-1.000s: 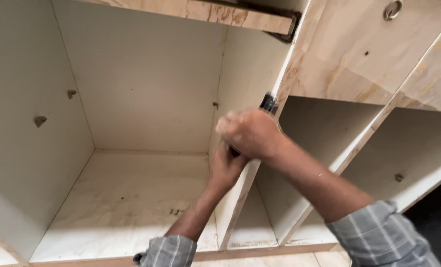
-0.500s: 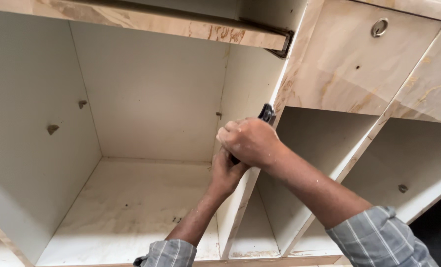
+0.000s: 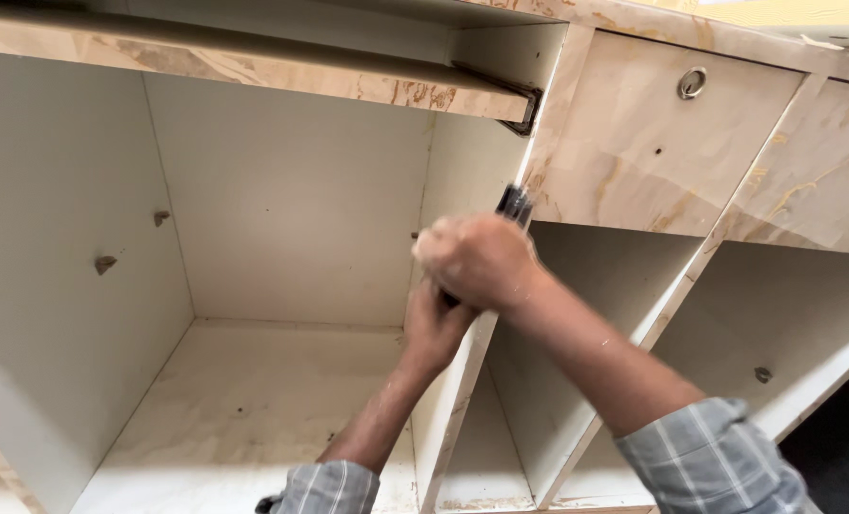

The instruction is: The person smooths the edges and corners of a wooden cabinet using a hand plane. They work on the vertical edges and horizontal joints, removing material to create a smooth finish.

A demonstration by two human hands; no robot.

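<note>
My right hand [image 3: 477,259] is closed around a dark-handled tool [image 3: 514,204] whose black end sticks up against the front edge of the cabinet's upright divider panel [image 3: 462,400]. Just below it, my left hand [image 3: 434,328] presses on the same panel edge, with its fingers hidden behind the right hand. Both forearms reach up from the bottom of the view in grey checked sleeves. The tool's working tip is hidden by my fingers.
A large open compartment [image 3: 253,400] with a marbled floor lies to the left. A pulled-out shelf [image 3: 253,67] runs across the top. A marbled drawer front with a round metal ring pull [image 3: 692,83] sits upper right, above two narrower open compartments [image 3: 777,324].
The view has tilted down slightly, so the cabinet sits lower in frame. My hands stay together on the divider edge, with the tool shifted a little up the panel.
</note>
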